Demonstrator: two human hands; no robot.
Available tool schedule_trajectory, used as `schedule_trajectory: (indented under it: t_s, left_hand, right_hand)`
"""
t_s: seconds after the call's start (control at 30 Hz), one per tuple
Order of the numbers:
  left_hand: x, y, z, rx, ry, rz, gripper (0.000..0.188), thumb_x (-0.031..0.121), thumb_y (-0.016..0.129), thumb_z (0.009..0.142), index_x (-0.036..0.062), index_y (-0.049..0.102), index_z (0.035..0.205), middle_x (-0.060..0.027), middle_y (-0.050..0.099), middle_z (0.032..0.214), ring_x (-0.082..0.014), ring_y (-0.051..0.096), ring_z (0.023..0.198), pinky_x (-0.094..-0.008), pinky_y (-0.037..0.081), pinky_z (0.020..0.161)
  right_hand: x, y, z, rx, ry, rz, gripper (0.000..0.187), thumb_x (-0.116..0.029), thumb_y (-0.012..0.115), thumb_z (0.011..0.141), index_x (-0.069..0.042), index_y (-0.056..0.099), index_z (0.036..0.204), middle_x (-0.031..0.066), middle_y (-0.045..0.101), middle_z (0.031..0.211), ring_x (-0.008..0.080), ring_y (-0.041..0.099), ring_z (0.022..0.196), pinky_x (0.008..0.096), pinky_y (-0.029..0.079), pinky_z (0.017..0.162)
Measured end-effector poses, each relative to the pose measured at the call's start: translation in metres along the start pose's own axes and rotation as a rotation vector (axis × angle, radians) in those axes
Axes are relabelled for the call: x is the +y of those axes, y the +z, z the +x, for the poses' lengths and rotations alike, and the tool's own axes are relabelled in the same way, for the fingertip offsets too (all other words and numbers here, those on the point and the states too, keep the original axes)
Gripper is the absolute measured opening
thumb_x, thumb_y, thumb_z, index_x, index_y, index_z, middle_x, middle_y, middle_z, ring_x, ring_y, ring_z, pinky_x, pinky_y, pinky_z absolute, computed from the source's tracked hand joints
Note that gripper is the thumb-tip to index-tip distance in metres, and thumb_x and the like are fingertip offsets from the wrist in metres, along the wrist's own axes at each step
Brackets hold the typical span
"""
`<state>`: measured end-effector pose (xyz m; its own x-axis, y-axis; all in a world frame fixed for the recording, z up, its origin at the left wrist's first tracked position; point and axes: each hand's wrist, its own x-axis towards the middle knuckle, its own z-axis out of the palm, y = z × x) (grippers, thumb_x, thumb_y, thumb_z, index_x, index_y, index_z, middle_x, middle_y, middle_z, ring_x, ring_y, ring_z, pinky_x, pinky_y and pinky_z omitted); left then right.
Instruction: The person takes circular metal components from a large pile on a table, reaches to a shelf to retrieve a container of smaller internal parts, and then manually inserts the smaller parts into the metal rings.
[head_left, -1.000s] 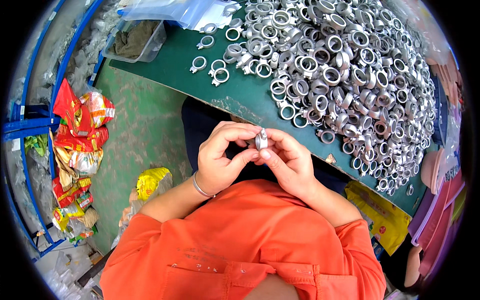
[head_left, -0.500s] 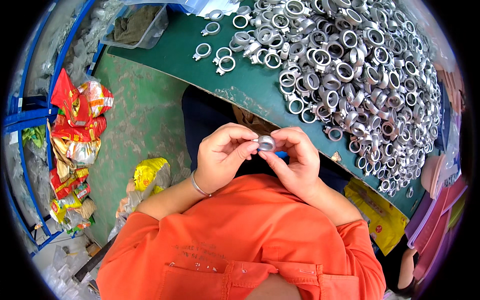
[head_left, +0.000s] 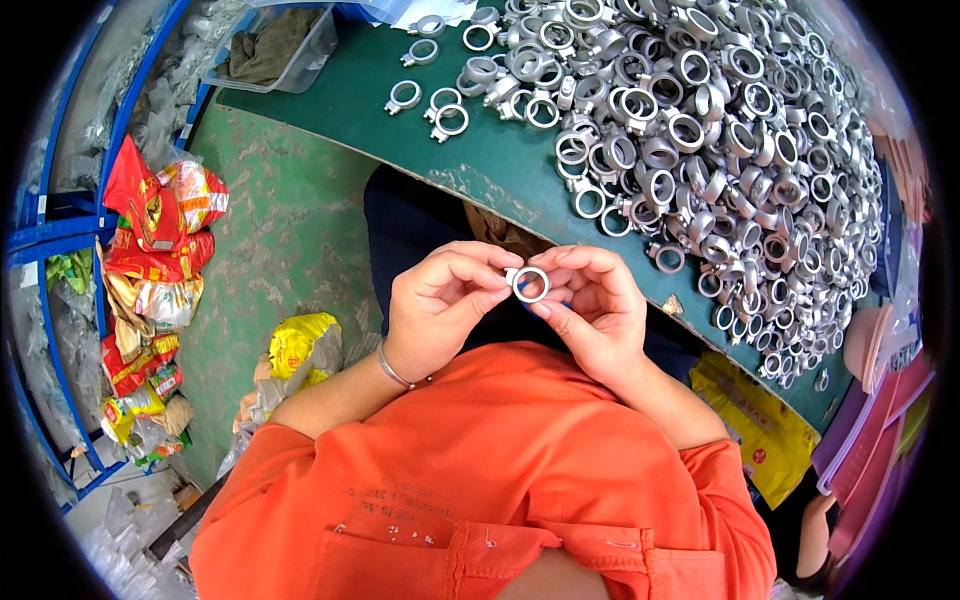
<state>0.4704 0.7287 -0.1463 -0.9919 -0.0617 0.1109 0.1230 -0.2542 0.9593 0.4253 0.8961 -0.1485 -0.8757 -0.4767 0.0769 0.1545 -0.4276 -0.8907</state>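
Observation:
A small grey metal ring (head_left: 530,296) with a stub on its side is held up between my two hands, its round opening facing me. My left hand (head_left: 440,305) pinches the stub side between thumb and forefinger. Thumb and fingers of my right hand (head_left: 597,312) close on the ring's opposite edge. Beyond my hands, a big heap of similar metal rings (head_left: 690,135) covers the right part of the green table (head_left: 350,110). A few loose rings (head_left: 404,96) lie apart at the heap's left.
A clear plastic bin (head_left: 300,65) with a dark cloth stands at the table's far left corner. Blue shelving (head_left: 60,235) with red and yellow bags (head_left: 160,250) lines the left. A yellow bag (head_left: 300,345) lies on the floor, another yellow sack (head_left: 755,430) at right.
The ring has turned between my fingers, so its opening now faces me instead of its side. My hands stay in about the same place.

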Motion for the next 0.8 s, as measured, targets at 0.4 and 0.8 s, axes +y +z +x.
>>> schedule_trajectory:
  t_s: [0.4,0.8]
  left_hand:
    - [0.017,-0.024,0.028,0.195,0.157,0.556,0.014,-0.008,0.059,0.077,0.0004,0.058,0.087,-0.009,0.053,0.1,-0.0097,0.053,0.081,-0.0208,0.044,0.068]
    - [0.019,-0.04,0.088,0.195,0.409,1.193,0.028,0.004,0.073,0.065,0.0007,0.06,0.089,-0.0099,0.054,0.09,-0.0193,0.054,0.074,-0.0281,0.046,0.065]
  right_hand:
    - [0.007,-0.024,-0.014,-0.194,-0.012,-0.725,0.025,0.003,0.065,0.072,0.0,0.059,0.097,0.0114,0.056,0.095,0.0144,0.059,0.071,0.0252,0.049,0.064]
    - [0.015,-0.033,-0.005,-0.258,-0.005,-0.997,0.021,-0.006,0.06,0.077,0.001,0.057,0.097,0.0183,0.06,0.094,0.0349,0.057,0.088,0.0384,0.047,0.078]
